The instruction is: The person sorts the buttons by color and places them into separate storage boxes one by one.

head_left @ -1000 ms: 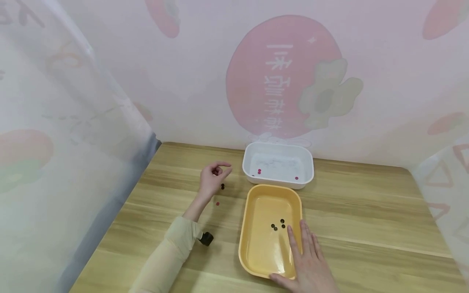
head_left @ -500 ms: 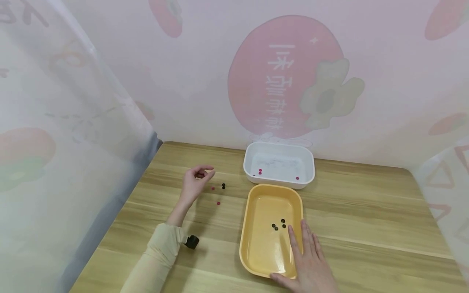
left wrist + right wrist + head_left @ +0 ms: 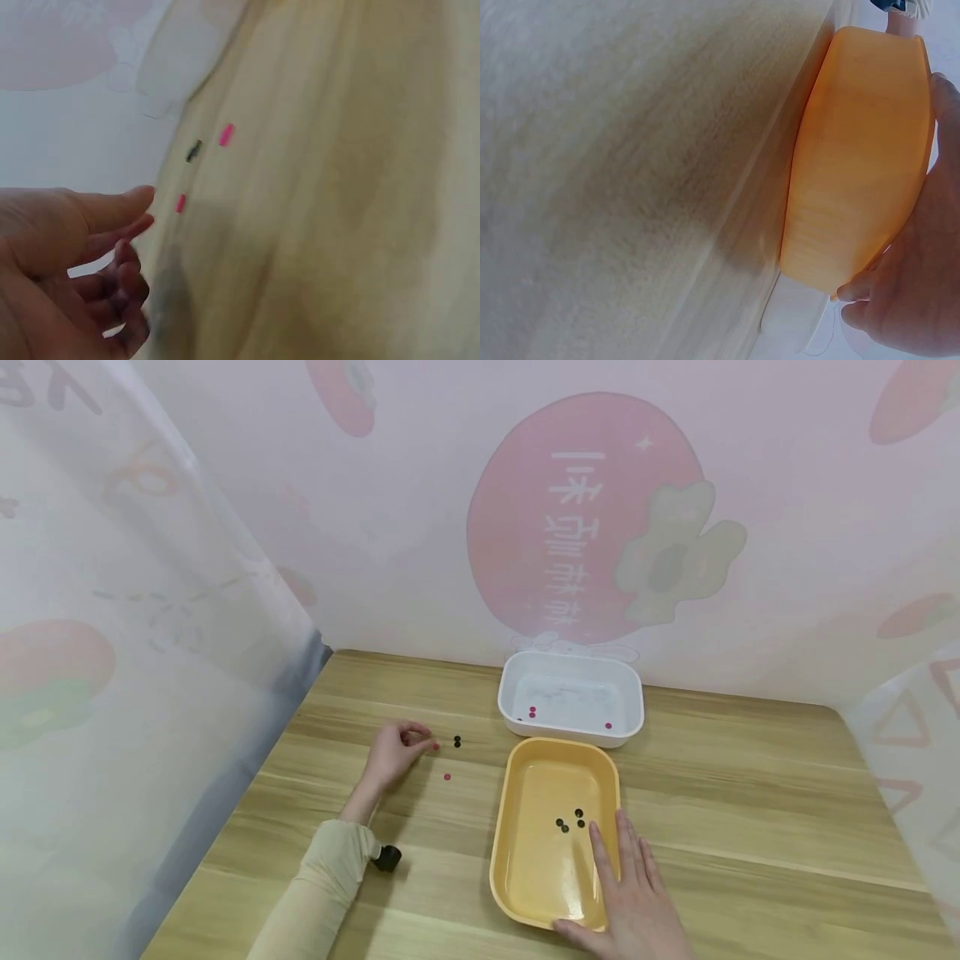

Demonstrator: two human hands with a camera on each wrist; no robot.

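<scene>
My left hand (image 3: 393,755) hovers low over the wood table with its fingertips beside a small pink disc (image 3: 436,746). In the left wrist view that pink disc (image 3: 180,203) lies just beyond the thumb and index finger, which are apart with nothing between them. Two small black discs (image 3: 457,742) and another pink disc (image 3: 447,777) lie nearby. My right hand (image 3: 636,893) rests on the right rim of the yellow tray (image 3: 498,860), fingers spread and fairly straight. Several black discs (image 3: 565,828) sit inside this tray. The discs' exact kind is too small to tell.
Behind the yellow tray stands a white tray (image 3: 637,727) with a few pink discs (image 3: 532,712) and a dark speck in it. A printed cloth (image 3: 390,527) rises along the table's back and left side. The wood table (image 3: 750,793) extends to the right.
My left hand has moved left, uncovering a pink disc, then come down until its fingertips are beside that disc. My right hand and both trays stay put.
</scene>
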